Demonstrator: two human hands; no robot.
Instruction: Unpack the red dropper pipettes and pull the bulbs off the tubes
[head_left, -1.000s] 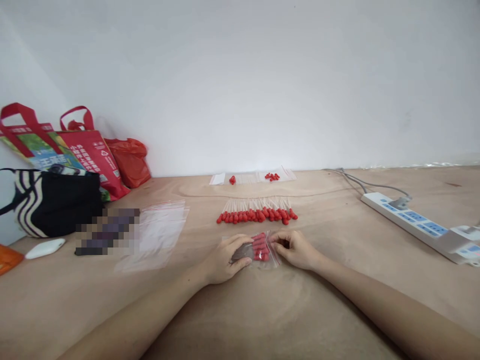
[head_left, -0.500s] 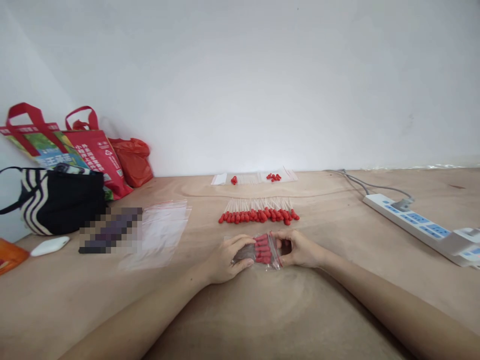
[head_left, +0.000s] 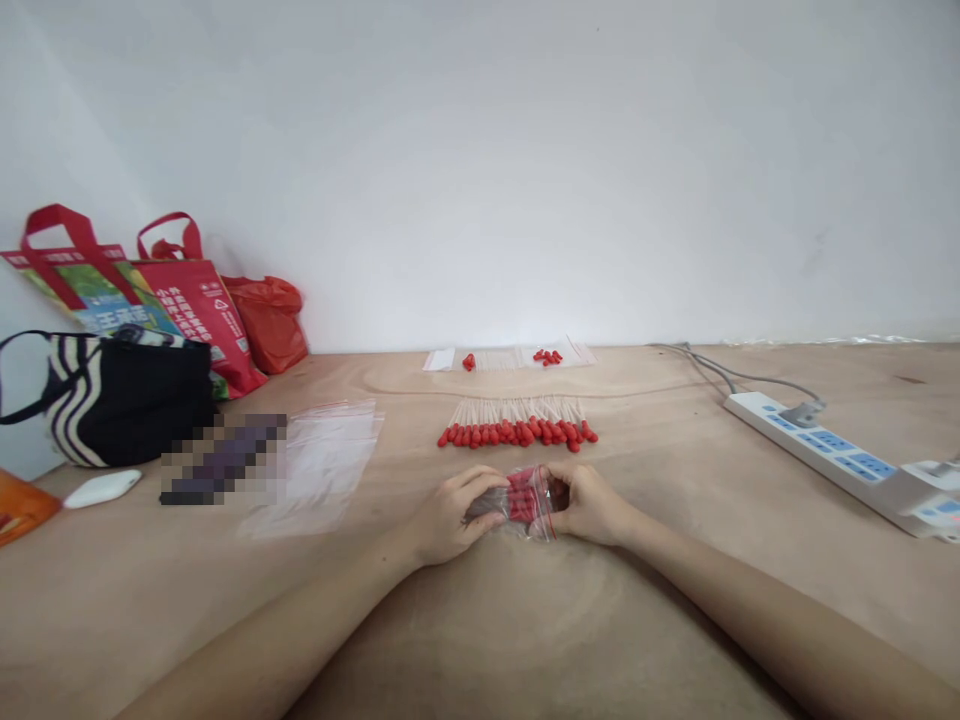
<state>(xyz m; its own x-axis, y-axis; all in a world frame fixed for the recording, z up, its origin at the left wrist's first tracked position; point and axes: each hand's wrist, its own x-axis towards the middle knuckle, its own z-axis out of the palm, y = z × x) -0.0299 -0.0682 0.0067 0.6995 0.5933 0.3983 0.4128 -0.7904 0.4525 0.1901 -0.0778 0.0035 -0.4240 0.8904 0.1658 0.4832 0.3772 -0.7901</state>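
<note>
A small clear zip bag [head_left: 517, 528] lies on the wooden table between my hands, with several red-tipped sticks [head_left: 523, 495] inside it. My left hand [head_left: 459, 515] grips the bag's left part, thumb below and fingers above. At the red-lined mouth end, my right hand [head_left: 586, 503] pinches the bag, its fingers curled. Parts of the sticks are hidden by the film and my fingers. Just beyond my hands, a row of red-tipped sticks [head_left: 517, 432] lies side by side, the red ends toward me.
Flat clear zip bags [head_left: 322, 470] lie to the left, beside a pixelated dark object [head_left: 232, 460]. Filled bags [head_left: 495, 358] rest near the wall. A white power strip [head_left: 817, 445] with a grey cable is at right. A black bag [head_left: 146, 400] and red shopping bags [head_left: 202, 310] stand at left.
My right hand has moved slightly left, and the bag's mouth end is now more bunched around the red tips. My left hand stays nearly in place.
</note>
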